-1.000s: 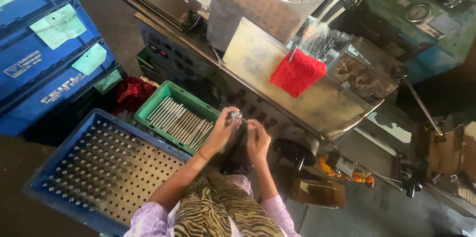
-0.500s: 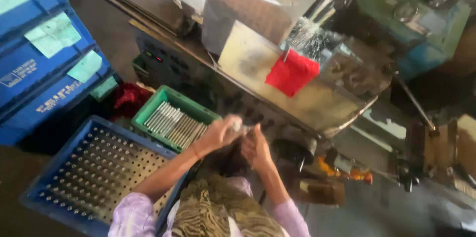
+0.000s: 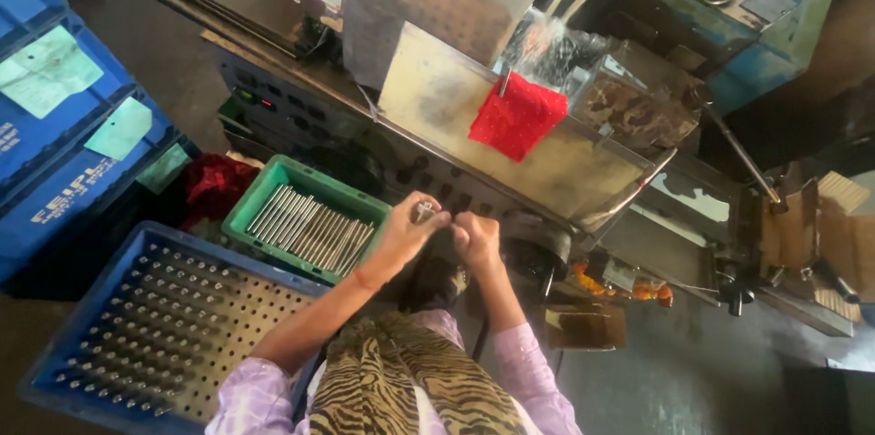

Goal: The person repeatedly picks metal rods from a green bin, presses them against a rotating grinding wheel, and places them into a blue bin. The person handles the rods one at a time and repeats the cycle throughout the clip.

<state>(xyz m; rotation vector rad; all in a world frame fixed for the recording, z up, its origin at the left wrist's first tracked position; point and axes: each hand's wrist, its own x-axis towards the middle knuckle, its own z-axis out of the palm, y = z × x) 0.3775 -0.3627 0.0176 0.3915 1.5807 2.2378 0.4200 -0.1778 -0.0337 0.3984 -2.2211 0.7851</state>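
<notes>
Right now we hold a small silvery metal pin (image 3: pixel 425 211) in the fingertips of our left hand (image 3: pixel 407 233), pinched up in front of the machine's long control panel (image 3: pixel 437 182). Our right hand (image 3: pixel 478 240) sits just beside it, curled into a loose fist; we cannot tell whether it grips anything, since the fingers fold away from the camera. As for progress, the green plastic crate (image 3: pixel 244 214) to our left is stocked with a layer of long steel rods (image 3: pixel 310 227), so plenty of stock is unhandled. The blue plastic tray with its perforated pin plate (image 3: pixel 137 326) at our left knee shows short pins standing along its near rows, while many holes toward the far side look empty. We judge the tray partly filled at most. Compared with half a second ago, our hands sit in much the same pose, close together; mainly our head has shifted, so the red cloth (image 3: pixel 516 114) on the machine top sits a little further right.
</notes>
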